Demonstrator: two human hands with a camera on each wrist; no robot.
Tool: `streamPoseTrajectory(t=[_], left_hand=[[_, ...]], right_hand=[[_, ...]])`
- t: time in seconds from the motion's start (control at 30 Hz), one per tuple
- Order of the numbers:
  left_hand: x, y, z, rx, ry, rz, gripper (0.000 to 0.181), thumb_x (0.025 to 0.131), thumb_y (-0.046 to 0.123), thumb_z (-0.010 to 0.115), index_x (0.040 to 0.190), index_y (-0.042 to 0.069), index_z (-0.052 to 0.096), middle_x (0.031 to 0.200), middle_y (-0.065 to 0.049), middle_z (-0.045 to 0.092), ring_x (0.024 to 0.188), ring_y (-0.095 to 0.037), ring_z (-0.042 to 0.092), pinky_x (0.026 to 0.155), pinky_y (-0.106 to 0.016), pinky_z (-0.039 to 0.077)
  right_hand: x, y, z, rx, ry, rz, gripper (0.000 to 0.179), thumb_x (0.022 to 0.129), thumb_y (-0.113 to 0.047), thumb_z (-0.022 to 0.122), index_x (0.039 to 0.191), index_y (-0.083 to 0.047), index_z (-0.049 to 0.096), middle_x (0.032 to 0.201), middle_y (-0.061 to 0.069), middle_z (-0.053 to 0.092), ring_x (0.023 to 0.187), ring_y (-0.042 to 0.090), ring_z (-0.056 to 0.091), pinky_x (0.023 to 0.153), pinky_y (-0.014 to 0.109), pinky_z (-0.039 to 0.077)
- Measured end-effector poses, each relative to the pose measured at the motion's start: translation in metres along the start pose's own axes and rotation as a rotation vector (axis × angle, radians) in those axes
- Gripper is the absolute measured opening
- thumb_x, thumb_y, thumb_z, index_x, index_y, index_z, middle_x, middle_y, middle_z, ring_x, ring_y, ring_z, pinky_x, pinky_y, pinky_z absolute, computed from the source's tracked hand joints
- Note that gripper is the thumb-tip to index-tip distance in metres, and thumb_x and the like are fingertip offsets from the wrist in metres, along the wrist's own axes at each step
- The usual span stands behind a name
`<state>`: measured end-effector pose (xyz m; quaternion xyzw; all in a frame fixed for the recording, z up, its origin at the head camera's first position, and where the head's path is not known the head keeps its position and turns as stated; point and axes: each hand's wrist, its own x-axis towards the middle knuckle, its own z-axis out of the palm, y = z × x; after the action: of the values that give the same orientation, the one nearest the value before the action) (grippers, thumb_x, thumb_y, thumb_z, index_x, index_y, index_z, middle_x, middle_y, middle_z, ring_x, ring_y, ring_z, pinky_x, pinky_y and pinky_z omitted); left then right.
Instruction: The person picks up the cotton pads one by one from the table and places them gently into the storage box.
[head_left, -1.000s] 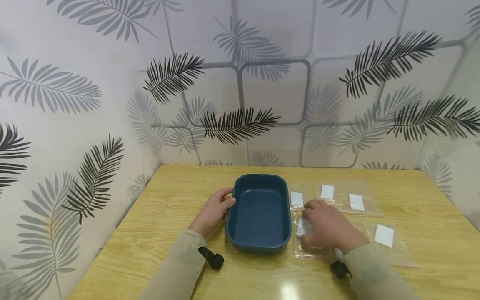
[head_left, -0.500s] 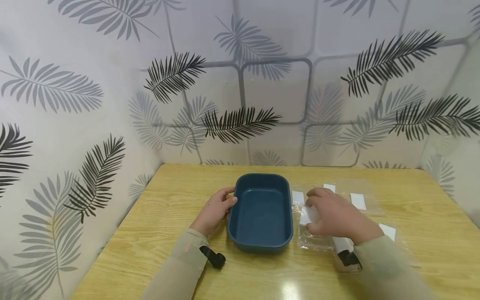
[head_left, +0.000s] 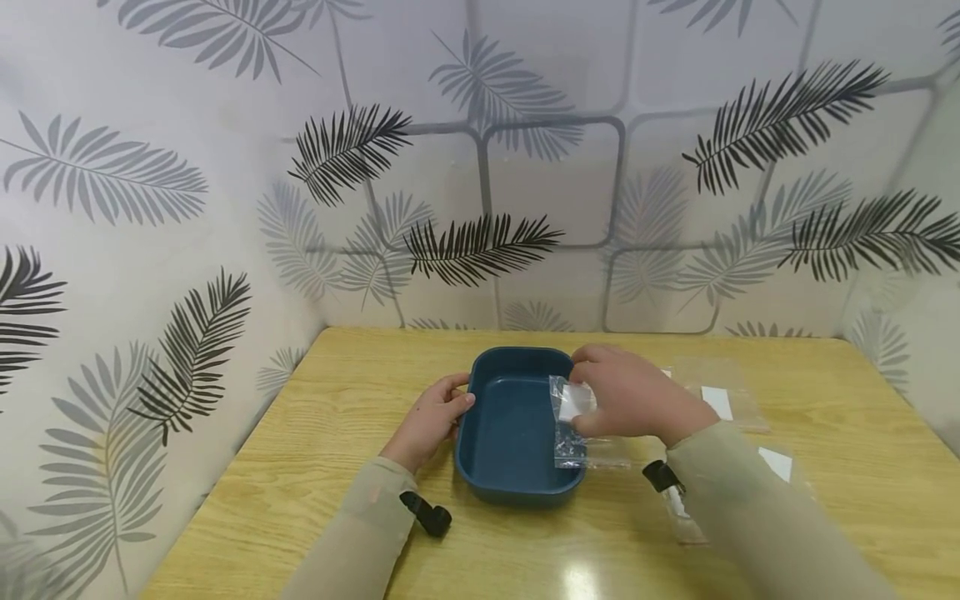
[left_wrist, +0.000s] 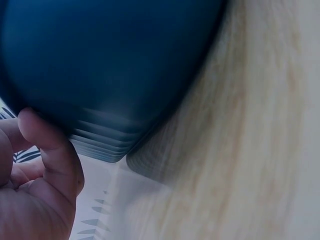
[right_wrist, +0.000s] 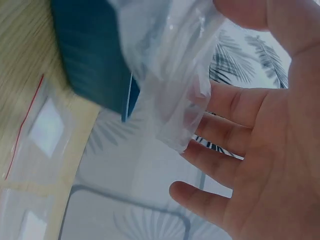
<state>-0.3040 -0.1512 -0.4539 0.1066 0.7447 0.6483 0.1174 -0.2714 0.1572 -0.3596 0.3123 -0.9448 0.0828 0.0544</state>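
Note:
A dark blue rectangular tub (head_left: 517, 433) stands on the wooden table. At its left side my left hand (head_left: 431, 421) holds the rim, thumb on the edge and fingers bent along the outer wall. The left wrist view shows that thumb against the tub's side (left_wrist: 120, 65). My right hand (head_left: 633, 396) pinches a clear plastic zip bag (head_left: 573, 408) with a white patch. This bag hangs over the tub's right rim, partly inside the opening. In the right wrist view the crumpled bag (right_wrist: 170, 75) hangs from thumb and fingers; the lower fingers are spread.
Several more clear bags with white patches lie right of the tub, among them a back bag (head_left: 717, 403), a right-hand bag (head_left: 775, 463) and a near bag (head_left: 678, 504) partly under the right forearm. A patterned wall (head_left: 540, 283) rises behind the table (head_left: 360, 358).
My right hand has picked a clear zip bag up from the table beside the tub and carried it left over the rim. My left hand and the tub have stayed put.

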Motion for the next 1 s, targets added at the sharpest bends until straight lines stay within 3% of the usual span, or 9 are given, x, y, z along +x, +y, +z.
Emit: streamPoseTrajectory(t=[0.13, 0.33, 0.7, 1.0], left_hand=[[-0.001, 0.0, 0.0, -0.003, -0.003, -0.001, 0.046, 0.107, 0.019, 0.053, 0.151, 0.009, 0.043, 0.114, -0.016, 0.055, 0.077, -0.02, 0.054, 0.064, -0.03, 0.047], [-0.001, 0.0, 0.0, -0.003, 0.007, -0.002, 0.047, 0.107, 0.019, 0.055, 0.151, 0.009, 0.044, 0.112, -0.013, 0.056, 0.077, -0.02, 0.054, 0.064, -0.03, 0.047], [-0.001, -0.001, 0.002, 0.009, 0.036, -0.008, 0.046, 0.106, 0.019, 0.056, 0.149, 0.008, 0.047, 0.11, -0.013, 0.057, 0.079, -0.021, 0.055, 0.065, -0.029, 0.049], [0.0, 0.0, 0.003, -0.003, 0.04, -0.006, 0.044, 0.107, 0.017, 0.054, 0.149, 0.009, 0.047, 0.114, -0.017, 0.056, 0.075, -0.02, 0.052, 0.062, -0.028, 0.046]], right_hand=[[0.018, -0.008, 0.002, -0.032, -0.006, -0.024, 0.046, 0.078, -0.043, 0.074, 0.111, -0.01, 0.072, 0.134, 0.012, 0.057, 0.121, 0.033, 0.054, 0.099, 0.049, 0.046], [0.04, -0.02, 0.005, -0.037, -0.011, -0.01, 0.04, 0.076, -0.044, 0.073, 0.103, -0.014, 0.072, 0.131, 0.008, 0.057, 0.115, 0.03, 0.055, 0.088, 0.044, 0.048], [0.066, -0.031, 0.019, -0.041, -0.083, 0.06, 0.047, 0.077, -0.048, 0.074, 0.109, -0.014, 0.074, 0.133, 0.007, 0.057, 0.12, 0.03, 0.052, 0.091, 0.043, 0.049], [0.068, -0.029, 0.023, -0.057, -0.119, 0.119, 0.076, 0.081, -0.06, 0.072, 0.136, -0.01, 0.063, 0.148, 0.012, 0.048, 0.138, 0.035, 0.041, 0.108, 0.054, 0.038]])
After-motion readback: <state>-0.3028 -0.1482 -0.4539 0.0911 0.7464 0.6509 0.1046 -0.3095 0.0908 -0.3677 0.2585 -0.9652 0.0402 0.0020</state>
